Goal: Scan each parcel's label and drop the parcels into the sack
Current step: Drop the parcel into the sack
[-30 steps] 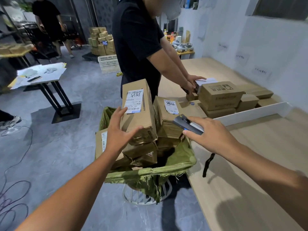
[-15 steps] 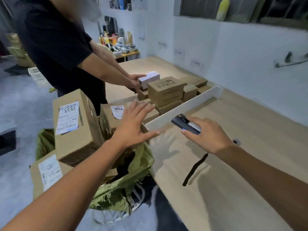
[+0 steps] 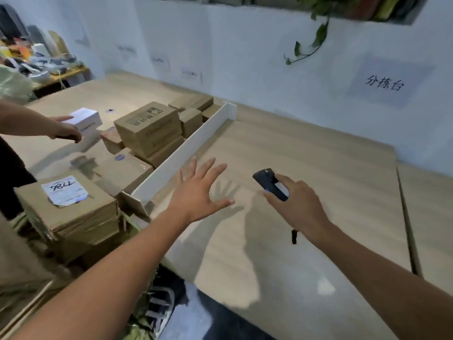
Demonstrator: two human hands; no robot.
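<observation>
My left hand (image 3: 198, 190) hovers over the wooden table (image 3: 306, 173) with fingers spread, holding nothing. My right hand (image 3: 296, 204) grips a small black scanner (image 3: 269, 184) to its right, a strap dangling below the wrist. A cardboard parcel with a handwritten white label (image 3: 65, 192) lies at the left on top of other parcels in the green sack (image 3: 137, 332), whose edge shows at the bottom. More cardboard parcels (image 3: 149, 128) are stacked beyond a white divider (image 3: 186, 153).
Another person's hands (image 3: 65, 132) at the far left hold a white box (image 3: 84, 120). A white wall with paper signs (image 3: 384, 83) runs behind the table. A cluttered side table (image 3: 49, 67) stands at the back left. A wire stand (image 3: 159, 305) shows under the sack.
My left hand let go of the labelled parcel, which stays in the sack, and swung right over the table. My view turned right. The scanner hand stayed roughly in place.
</observation>
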